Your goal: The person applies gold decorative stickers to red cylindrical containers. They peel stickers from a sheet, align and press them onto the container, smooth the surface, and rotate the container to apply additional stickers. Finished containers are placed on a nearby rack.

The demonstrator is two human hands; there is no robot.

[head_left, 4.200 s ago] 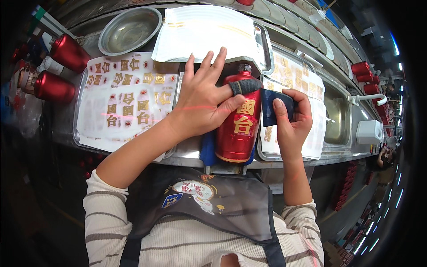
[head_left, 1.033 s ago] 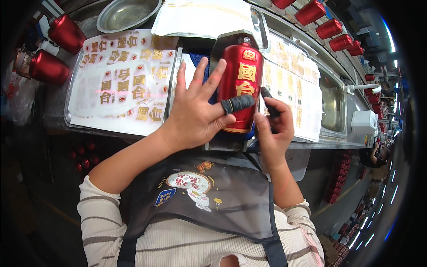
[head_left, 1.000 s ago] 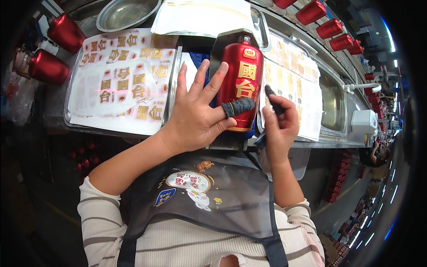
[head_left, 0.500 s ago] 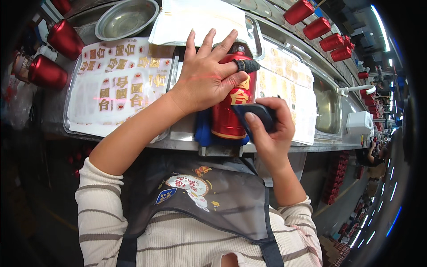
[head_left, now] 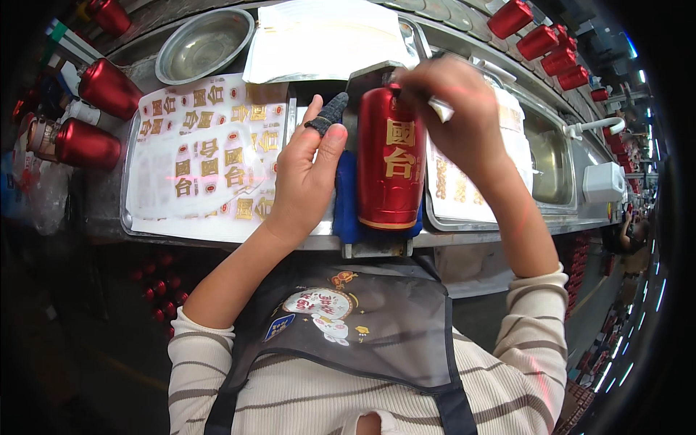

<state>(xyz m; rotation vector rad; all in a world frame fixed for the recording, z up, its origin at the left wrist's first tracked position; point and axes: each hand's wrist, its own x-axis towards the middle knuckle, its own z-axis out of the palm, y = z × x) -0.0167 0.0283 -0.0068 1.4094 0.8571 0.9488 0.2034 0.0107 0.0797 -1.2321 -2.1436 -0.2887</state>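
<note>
A glossy red bottle [head_left: 386, 199] with gold characters lies on blue cloth [head_left: 345, 196], neck pointing away from me. Left of it, my left hand [head_left: 304, 170] is held up, apart from the bottle, fingers stretched and empty. One finger wears a dark fabric cover [head_left: 330, 114]. My right hand [head_left: 460, 109] is over the far right side of the bottle, by its neck. Motion blurs its fingers, and a small whitish patch shows by them; what it holds, if anything, is unclear. A tray of gold-printed decal sheets [head_left: 210, 170] is at left, and more gold-marked sheets [head_left: 464, 192] lie at right.
A stack of white sheets [head_left: 326, 43] sits at the far side beside a metal basin [head_left: 205, 47]. Red bottles [head_left: 87, 143] stand at left, others [head_left: 538, 42] at the far right. A sink [head_left: 549, 163] with a white tap [head_left: 598, 125] and a white jug [head_left: 603, 181] are at right.
My left hand has left the bottle and drawn back to its left. My right hand, which held a dark flat scraper over the bottle, has moved away from me toward the neck.
</note>
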